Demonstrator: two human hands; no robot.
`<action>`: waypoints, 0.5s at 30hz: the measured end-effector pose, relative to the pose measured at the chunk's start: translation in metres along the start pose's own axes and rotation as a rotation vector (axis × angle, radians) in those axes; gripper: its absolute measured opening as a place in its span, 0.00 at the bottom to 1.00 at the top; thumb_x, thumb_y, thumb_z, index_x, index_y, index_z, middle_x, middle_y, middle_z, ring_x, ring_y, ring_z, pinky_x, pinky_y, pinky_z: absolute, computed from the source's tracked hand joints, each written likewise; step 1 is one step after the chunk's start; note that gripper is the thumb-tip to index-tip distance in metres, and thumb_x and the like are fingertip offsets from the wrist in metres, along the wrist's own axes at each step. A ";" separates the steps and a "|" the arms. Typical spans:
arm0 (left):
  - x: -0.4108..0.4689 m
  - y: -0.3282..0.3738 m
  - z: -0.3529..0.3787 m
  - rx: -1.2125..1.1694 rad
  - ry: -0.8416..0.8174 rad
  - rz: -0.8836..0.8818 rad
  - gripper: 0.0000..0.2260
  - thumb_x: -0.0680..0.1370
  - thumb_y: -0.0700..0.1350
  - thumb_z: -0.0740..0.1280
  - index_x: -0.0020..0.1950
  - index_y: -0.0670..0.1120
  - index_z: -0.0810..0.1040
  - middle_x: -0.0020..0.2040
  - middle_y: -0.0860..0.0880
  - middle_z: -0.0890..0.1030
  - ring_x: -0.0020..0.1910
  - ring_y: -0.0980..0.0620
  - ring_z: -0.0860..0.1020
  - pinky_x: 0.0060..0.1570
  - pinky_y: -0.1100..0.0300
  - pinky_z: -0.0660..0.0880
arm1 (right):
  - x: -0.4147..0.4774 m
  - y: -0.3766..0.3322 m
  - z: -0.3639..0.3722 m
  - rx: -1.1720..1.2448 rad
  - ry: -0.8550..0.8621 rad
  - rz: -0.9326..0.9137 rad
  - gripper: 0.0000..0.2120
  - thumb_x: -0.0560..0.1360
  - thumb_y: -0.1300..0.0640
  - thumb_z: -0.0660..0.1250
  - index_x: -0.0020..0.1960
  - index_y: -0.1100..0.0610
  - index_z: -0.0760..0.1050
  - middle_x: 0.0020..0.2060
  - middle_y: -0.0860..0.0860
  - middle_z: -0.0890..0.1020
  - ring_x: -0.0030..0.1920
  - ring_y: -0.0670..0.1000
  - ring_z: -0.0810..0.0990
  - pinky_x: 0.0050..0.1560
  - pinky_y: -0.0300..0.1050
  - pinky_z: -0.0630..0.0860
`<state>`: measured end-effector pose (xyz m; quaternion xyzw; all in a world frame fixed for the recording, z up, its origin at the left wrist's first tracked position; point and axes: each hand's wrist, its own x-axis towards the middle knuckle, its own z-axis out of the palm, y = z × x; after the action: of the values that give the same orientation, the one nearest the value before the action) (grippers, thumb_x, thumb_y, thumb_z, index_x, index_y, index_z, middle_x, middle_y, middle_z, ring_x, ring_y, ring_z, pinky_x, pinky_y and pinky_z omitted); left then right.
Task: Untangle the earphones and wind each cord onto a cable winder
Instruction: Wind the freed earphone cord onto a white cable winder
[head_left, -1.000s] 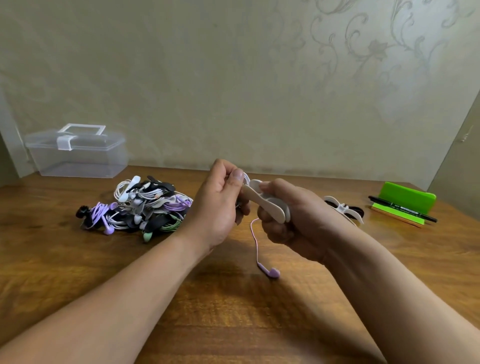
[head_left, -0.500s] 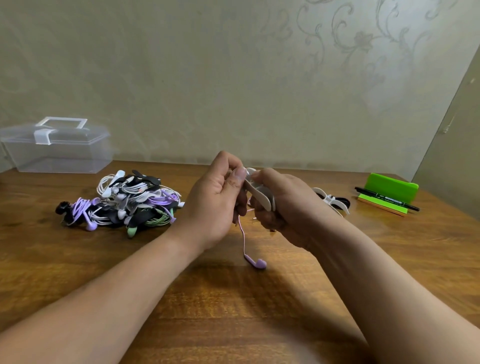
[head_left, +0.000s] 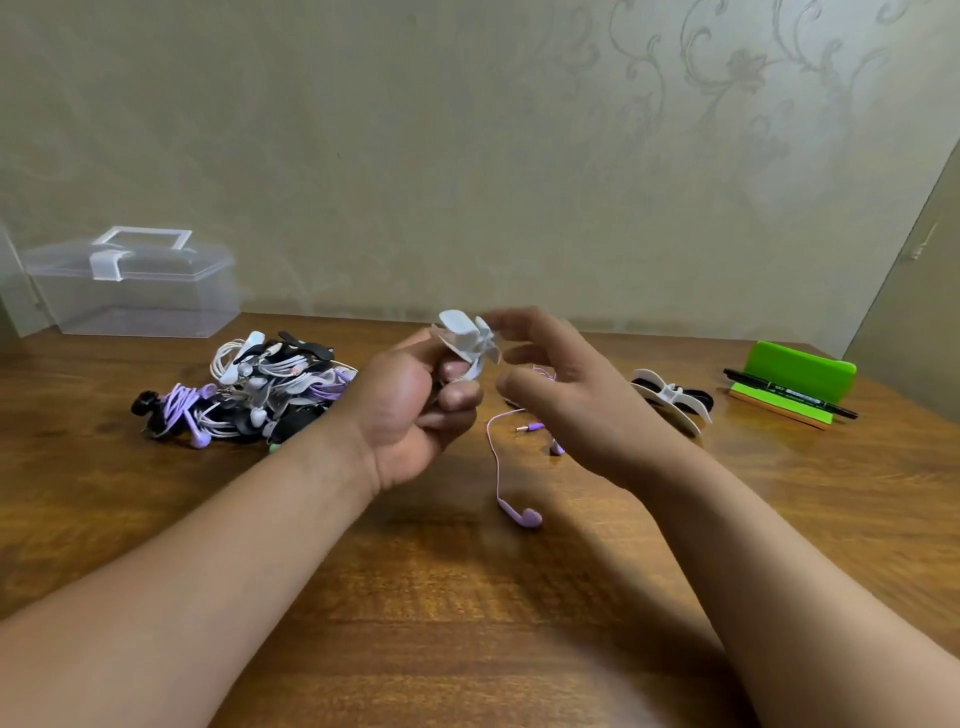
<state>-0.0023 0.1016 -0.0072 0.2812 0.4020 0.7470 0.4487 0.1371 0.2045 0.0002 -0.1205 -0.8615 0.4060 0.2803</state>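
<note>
Left hand (head_left: 410, 410) grips white cable winder (head_left: 465, 338); blurred right hand (head_left: 566, 400) seemingly open

We note box (head_left: 140, 291) back left on table (head_left: 467, 597). Earphone pile (head_left: 249, 389) before box. Left hand (head_left: 410, 410) at centre holds winder (head_left: 465, 338); right hand (head_left: 566, 395) just right of it. Earbud (head_left: 524, 517) on table before hands. Second winder (head_left: 670, 397) right of right hand. Pen (head_left: 789, 400) on stand (head_left: 800, 364), far right.

One wide-angle, head-worn camera looks forward and down across the wooden table (head_left: 467, 613) toward the wall (head_left: 415, 156). The left hand (head_left: 410, 410) and right hand (head_left: 576, 400) sit near the lens, at frame centre.
</note>
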 end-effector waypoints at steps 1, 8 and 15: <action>0.000 0.002 -0.002 -0.030 -0.004 -0.041 0.07 0.81 0.40 0.61 0.45 0.45 0.75 0.33 0.52 0.63 0.23 0.59 0.63 0.18 0.69 0.54 | 0.000 0.000 0.000 0.046 -0.037 -0.032 0.19 0.79 0.51 0.69 0.69 0.40 0.75 0.65 0.46 0.79 0.62 0.46 0.82 0.63 0.52 0.79; -0.004 -0.003 0.001 0.004 -0.020 -0.241 0.10 0.81 0.38 0.60 0.40 0.46 0.70 0.32 0.53 0.66 0.21 0.60 0.62 0.17 0.69 0.54 | 0.003 0.005 -0.008 0.057 0.003 -0.013 0.08 0.83 0.50 0.69 0.56 0.54 0.81 0.46 0.57 0.84 0.45 0.60 0.84 0.47 0.70 0.81; -0.006 -0.007 0.006 0.277 0.063 -0.113 0.14 0.85 0.36 0.53 0.57 0.45 0.78 0.35 0.48 0.76 0.23 0.58 0.63 0.17 0.69 0.55 | 0.003 0.009 -0.007 0.013 -0.031 0.016 0.10 0.82 0.46 0.70 0.53 0.53 0.78 0.43 0.54 0.84 0.47 0.64 0.84 0.44 0.76 0.79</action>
<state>0.0077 0.1001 -0.0102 0.2937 0.5304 0.6664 0.4340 0.1392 0.2158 -0.0016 -0.1192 -0.8622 0.4154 0.2644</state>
